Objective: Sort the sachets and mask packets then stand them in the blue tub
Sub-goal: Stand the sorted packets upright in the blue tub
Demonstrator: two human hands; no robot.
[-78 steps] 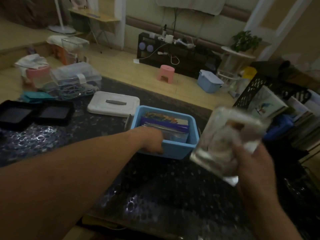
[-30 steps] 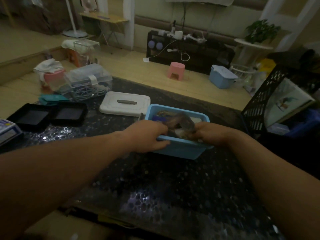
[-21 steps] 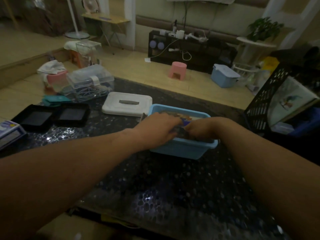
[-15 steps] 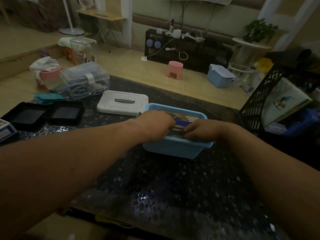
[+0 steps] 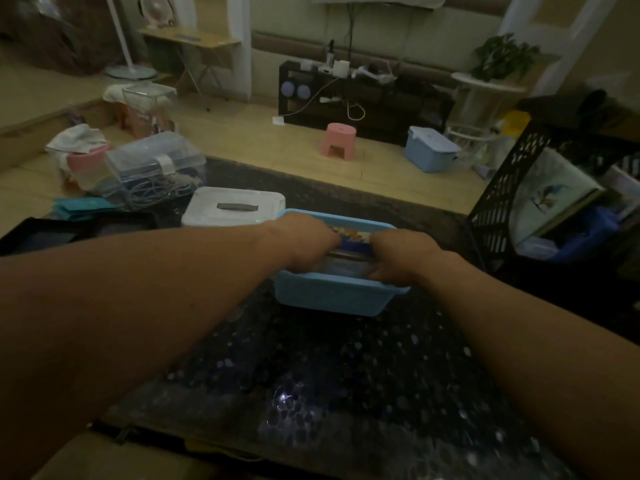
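Both my hands are down in the blue tub (image 5: 332, 296), which sits on the dark speckled bench (image 5: 346, 368) at the middle of the frame. My left hand (image 5: 304, 244) comes in over the tub's left end and my right hand (image 5: 398, 256) over its right end. The two are a little apart, with the packets (image 5: 350, 241) showing in the gap between them. The fingers of each hand curl down around the ends of that stack, clamping it from both sides. My fingertips are hidden inside the tub. The packets stand on edge. The back one shows an orange print along its top, there is a dark blue one in front of it, and a pale one is nearest me.

Just left of the tub, and touching or nearly touching its rim, lies a white lidded box (image 5: 234, 210) with a grey handle. Further left are a clear case of cables (image 5: 156, 172) and black trays (image 5: 52, 231). A black mesh crate (image 5: 509, 195) stands at the right edge.
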